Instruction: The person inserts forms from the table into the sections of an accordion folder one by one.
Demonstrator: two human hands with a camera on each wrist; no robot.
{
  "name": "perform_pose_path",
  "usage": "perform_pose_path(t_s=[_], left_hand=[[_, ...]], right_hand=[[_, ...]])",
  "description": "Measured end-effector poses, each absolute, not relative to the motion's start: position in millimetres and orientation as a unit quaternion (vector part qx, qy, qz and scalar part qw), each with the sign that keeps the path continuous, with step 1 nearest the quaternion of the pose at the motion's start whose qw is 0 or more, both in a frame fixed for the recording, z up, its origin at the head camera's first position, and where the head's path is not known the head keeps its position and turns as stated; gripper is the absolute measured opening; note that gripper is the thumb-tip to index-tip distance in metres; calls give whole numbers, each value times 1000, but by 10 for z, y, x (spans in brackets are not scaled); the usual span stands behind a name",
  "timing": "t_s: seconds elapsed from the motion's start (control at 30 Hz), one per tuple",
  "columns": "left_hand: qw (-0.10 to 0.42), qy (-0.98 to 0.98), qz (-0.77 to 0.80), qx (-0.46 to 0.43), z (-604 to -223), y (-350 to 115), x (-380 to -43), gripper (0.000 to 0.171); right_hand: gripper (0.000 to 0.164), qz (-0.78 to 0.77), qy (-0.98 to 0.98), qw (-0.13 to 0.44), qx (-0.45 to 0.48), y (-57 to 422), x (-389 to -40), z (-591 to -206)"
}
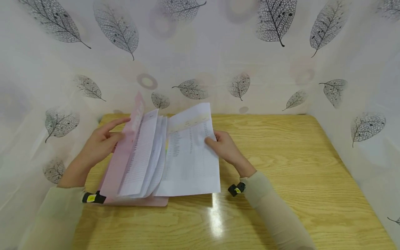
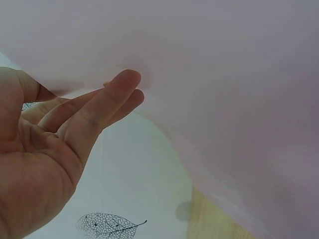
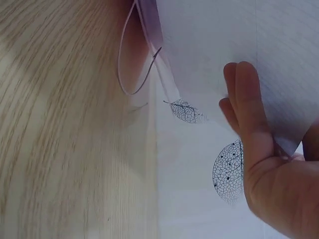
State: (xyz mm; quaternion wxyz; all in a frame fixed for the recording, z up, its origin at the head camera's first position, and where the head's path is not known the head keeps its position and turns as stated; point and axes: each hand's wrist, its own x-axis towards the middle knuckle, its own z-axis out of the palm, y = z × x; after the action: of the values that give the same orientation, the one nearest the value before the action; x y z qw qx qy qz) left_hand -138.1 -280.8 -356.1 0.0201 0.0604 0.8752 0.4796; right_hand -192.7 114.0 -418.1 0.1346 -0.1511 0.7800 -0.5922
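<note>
A pink folder [image 1: 117, 170] stands partly open on the left of the table, with several printed sheets [image 1: 142, 152] fanned inside it. My left hand [image 1: 101, 142] pinches the folder's raised cover at its left edge. In the left wrist view, the fingers [image 2: 112, 99] lie straight along the pink cover. My right hand [image 1: 226, 147] holds a white printed sheet [image 1: 190, 166] by its right edge, thumb on the front and fingers behind. That sheet has a beige band of text near its top and leans to the right of the others.
The wood-grain table [image 1: 281, 156] reaches far to the right of the papers. A leaf-patterned curtain [image 1: 206, 52] hangs behind it and along both sides. In the right wrist view, a thin cord loop [image 3: 119, 74] hangs by the folder's edge.
</note>
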Motion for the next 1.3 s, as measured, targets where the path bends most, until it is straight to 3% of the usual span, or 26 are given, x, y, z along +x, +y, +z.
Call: perform_pose_path(t_s=[0.63,1.3], left_hand=[[18,878,474,53,-3586,-2841,-1394,52],[18,876,478,61,-3608,-2861,-1405,52]], right_hand=[[37,-606,761,163,-162,901,-1900,-4284],[43,-665,739,92,-57,1414,-2050,-3970]])
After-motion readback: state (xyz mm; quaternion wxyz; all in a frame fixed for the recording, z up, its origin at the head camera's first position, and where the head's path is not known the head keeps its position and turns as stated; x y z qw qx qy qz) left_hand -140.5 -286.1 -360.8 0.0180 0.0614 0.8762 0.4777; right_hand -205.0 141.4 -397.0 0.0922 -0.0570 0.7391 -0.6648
